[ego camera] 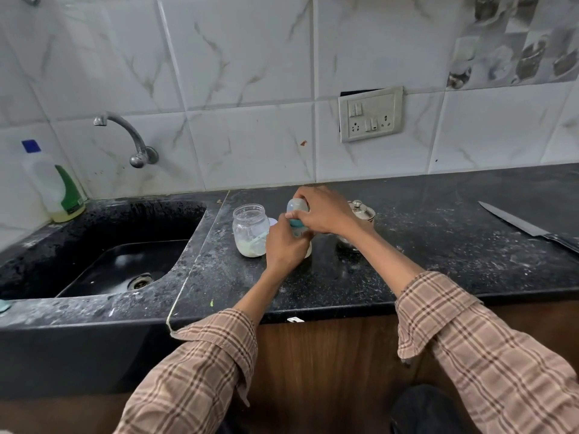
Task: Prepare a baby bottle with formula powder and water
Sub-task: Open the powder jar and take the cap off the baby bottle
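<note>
Bottle [297, 219] is standing upright on the black counter [438, 245], just right of the glass jar [249, 230], with both hands closing on it from opposite sides. In the head view, the left hand [283, 249] is wrapping its curled fingers around the lower body, hiding most of it, with the thumb lying up against the teal collar. The right hand [322, 213] is coming over from the right and curling its fingers over the pale domed cap at the top; whether it is twisting or only holding cannot be told.

Its long axis is running straight up, so the cap is lying directly above the left hand's grip and under the right hand's fingers. By my reading, the coming move is turning on that axis: the lower hand is bracing while the upper one works the top. A steel lidded pot [362, 211] is sitting just behind the right wrist, and a knife [526, 227] is lying well apart at the far right.
</note>
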